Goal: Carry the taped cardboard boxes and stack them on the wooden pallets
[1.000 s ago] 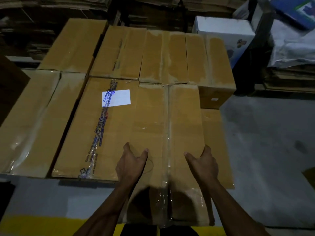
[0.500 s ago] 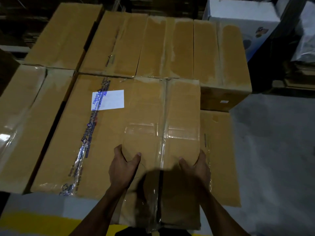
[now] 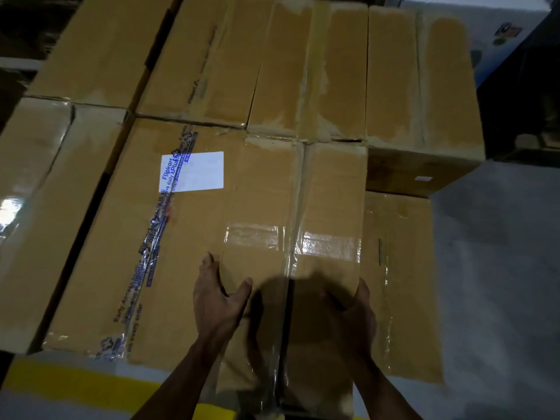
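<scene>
Both hands grip one narrow taped box [image 3: 291, 286] by its long sides: the left hand [image 3: 216, 301] has its fingers down the left side with the thumb across the top, and the right hand [image 3: 359, 316] clasps the right edge, its fingers partly lost in shadow. That box lies lengthwise toward the stack, its far end over the labelled box [image 3: 145, 237] and its near end reaching out past the stack's front edge toward the person. Whether it rests on the boxes beneath or is carried just above them, I cannot tell. A lower box [image 3: 400, 283] sits just right of it, and a row of taped boxes [image 3: 306, 71] fills the space beyond. No pallet wood is visible; the boxes hide whatever is underneath.

The risks, as I judge them: clear tape runs along the seam and across the top, and it looks slick, so a hand could slide if the grip closes on tape rather than cardboard. With so much of the box hanging past the front edge, letting go early could tip it onto the grey floor [image 3: 497, 268]. Pushed forward unevenly, it might catch the edge of the row beyond or skew over the gap toward the lower box.
</scene>
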Demonstrator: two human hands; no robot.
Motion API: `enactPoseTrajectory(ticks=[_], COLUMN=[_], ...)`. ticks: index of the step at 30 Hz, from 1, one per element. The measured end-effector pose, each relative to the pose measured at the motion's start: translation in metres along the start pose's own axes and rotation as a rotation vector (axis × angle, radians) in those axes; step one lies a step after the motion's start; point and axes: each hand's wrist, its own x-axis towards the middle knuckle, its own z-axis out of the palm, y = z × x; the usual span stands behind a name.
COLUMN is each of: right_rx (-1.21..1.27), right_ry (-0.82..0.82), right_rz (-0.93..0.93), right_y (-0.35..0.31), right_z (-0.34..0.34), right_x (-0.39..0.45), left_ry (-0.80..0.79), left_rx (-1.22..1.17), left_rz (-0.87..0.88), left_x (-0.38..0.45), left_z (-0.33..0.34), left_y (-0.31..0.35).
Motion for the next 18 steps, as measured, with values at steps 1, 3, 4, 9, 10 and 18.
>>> enactPoseTrajectory(ticks=[1, 3, 4, 9, 10, 18], right_rx=[-0.006, -0.010, -0.008, -0.011, -0.007, -0.002], right_ry=[0.001, 0.005, 0.006, 0.001, -0.004, -0.041], right_rz=[-0.004, -0.018, -0.023, -0.020, -0.026, -0.073], right_y=[0.000, 0.000, 0.000, -0.002, -0.003, -0.009], right_z=[0.001, 0.004, 0.004, 0.004, 0.004, 0.004], right_x=[0.001, 0.006, 0.008, 0.010, 0.010, 0.008], left_ry=[0.001, 0.005, 0.003, -0.002, -0.003, -0.047], left_rx=[0.029, 0.079, 0.092, 0.147, 0.159, 0.366], left_rz=[0.016, 0.041, 0.043, 0.052, 0.058, 0.112], left_x=[0.001, 0.004, 0.007, 0.013, 0.014, 0.021], left_z=[0.001, 0.003, 0.004, 0.009, 0.009, 0.013], left_y=[0.001, 0.001, 0.001, -0.003, -0.004, -0.004])
